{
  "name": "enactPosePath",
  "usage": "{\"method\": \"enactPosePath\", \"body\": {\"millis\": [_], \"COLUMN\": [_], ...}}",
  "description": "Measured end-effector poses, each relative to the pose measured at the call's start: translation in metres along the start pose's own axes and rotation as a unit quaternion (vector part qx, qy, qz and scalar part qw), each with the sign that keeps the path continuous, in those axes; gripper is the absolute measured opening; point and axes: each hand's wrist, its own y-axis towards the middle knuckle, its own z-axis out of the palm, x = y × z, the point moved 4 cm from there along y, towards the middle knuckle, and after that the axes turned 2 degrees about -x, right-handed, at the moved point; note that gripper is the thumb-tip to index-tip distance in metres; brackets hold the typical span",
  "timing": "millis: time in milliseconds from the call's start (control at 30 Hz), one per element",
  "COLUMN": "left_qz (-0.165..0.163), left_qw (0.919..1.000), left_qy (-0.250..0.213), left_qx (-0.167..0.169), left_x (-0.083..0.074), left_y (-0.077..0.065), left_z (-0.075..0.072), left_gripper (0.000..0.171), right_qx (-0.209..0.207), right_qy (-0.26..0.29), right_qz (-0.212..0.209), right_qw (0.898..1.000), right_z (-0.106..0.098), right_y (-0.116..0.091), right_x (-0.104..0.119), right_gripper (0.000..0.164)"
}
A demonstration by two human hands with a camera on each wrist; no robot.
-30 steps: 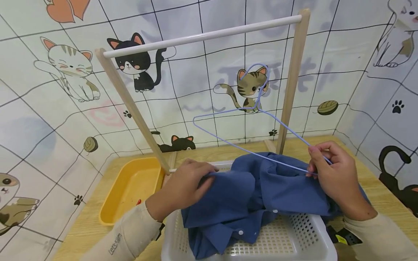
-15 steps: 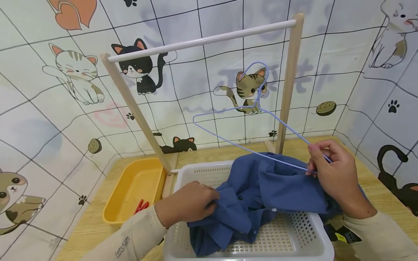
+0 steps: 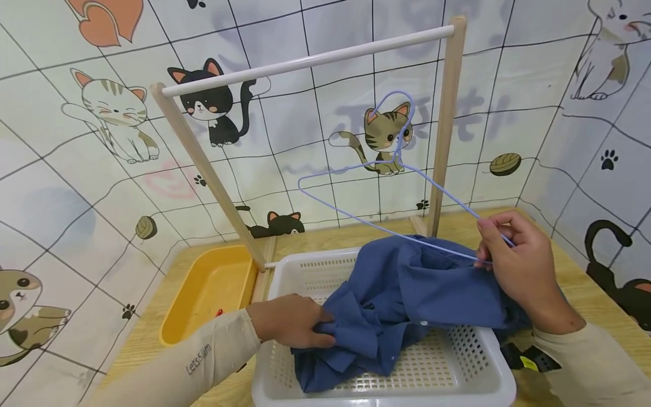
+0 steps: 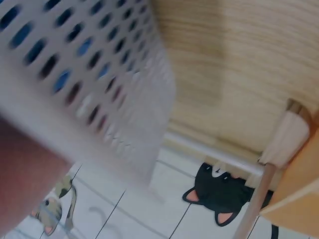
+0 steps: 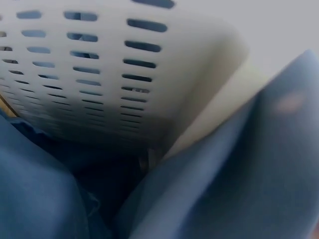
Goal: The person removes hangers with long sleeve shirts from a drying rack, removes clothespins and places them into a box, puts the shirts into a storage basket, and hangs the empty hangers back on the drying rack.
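A dark blue shirt [image 3: 447, 291] with white buttons lies bunched over a white plastic basket [image 3: 427, 395], part of it hanging over the right side. My left hand [image 3: 292, 321] is at the shirt's left end, thumb and fingers spread apart against the cloth. At the right, my right hand [image 3: 524, 263] pinches one corner of a light blue wire hanger [image 3: 351, 215]. The hanger tilts up to the left, hook at the top, its lower bar crossing in front of the shirt. The right wrist view shows close blue cloth [image 5: 45, 189] beside the basket's slotted wall [image 5: 109, 64].
Behind the basket stands a wooden rack with a white rail [image 3: 310, 61] and two posts [image 3: 445, 130]. To the left, a yellow tray [image 3: 203, 288] holds something small and red [image 3: 220, 312]. Cat-patterned walls [image 3: 285, 130] enclose the wooden table [image 3: 137, 350].
My left hand lets down the raised shirt flap and moves lower along its left end, with thumb and fingers now spread. The right hand keeps the hanger at about the same place.
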Motion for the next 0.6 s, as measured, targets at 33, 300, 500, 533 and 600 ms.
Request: {"method": "enactPosePath", "body": {"millis": [33, 300, 500, 533, 600], "left_qz": [-0.021, 0.013, 0.038, 0.040, 0.038], "left_qw": [0.9995, 0.9864, 0.9718, 0.9710, 0.9686], "left_qy": [-0.017, 0.033, 0.086, 0.095, 0.107], "left_qx": [0.015, -0.161, -0.216, -0.216, -0.221], "left_x": [0.001, -0.024, -0.067, -0.073, -0.083], "left_y": [-0.002, -0.005, 0.019, 0.026, 0.040], "left_z": [-0.004, -0.067, -0.094, -0.095, -0.096], "left_gripper": [0.048, 0.046, 0.055, 0.057, 0.058], "right_qx": [-0.001, -0.008, -0.020, -0.021, -0.024], "right_qy": [0.000, -0.002, 0.012, 0.012, 0.014], "right_qz": [-0.001, 0.017, 0.023, 0.022, 0.021], "right_qw": [1.000, 1.000, 0.999, 0.999, 0.999], "right_z": [0.000, -0.005, -0.012, -0.013, -0.013], "right_y": [0.001, 0.005, 0.008, 0.008, 0.008], "right_x": [0.000, -0.001, -0.001, 0.000, 0.000], "right_gripper": [0.009, 0.004, 0.005, 0.005, 0.006]}}
